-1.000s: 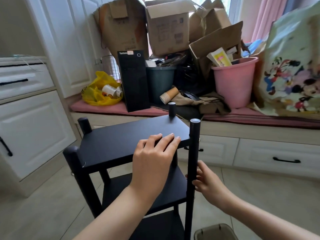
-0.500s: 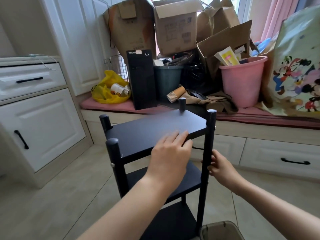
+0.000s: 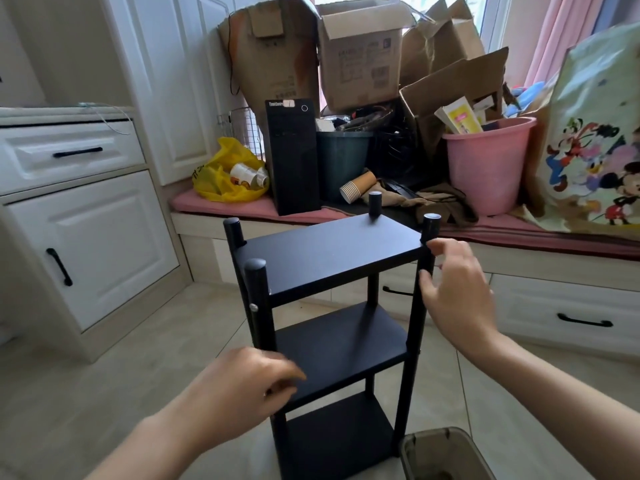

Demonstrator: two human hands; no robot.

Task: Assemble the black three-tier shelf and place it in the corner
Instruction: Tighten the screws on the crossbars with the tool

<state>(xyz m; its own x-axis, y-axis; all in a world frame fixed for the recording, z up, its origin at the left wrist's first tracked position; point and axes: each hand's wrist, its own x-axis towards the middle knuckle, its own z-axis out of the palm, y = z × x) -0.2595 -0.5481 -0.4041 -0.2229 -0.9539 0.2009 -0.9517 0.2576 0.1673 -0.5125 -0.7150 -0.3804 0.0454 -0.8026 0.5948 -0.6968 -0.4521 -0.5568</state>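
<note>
Fingers (image 3: 437,244) spread on right hand (image 3: 457,292) beside shelf post (image 3: 414,341); left hand (image 3: 242,382) blurred, grip unclear

The tiled floor (image 3: 104,358) carries the black shelf (image 3: 329,258), which stands upright, and a small bin (image 3: 446,455) just beside its right front leg. Behind, the bench (image 3: 201,233) with a pink cushion (image 3: 214,207) holds a yellow bag (image 3: 221,174), a black computer tower (image 3: 294,161), a dark bin (image 3: 343,157) and a pink bucket (image 3: 485,168).
</note>
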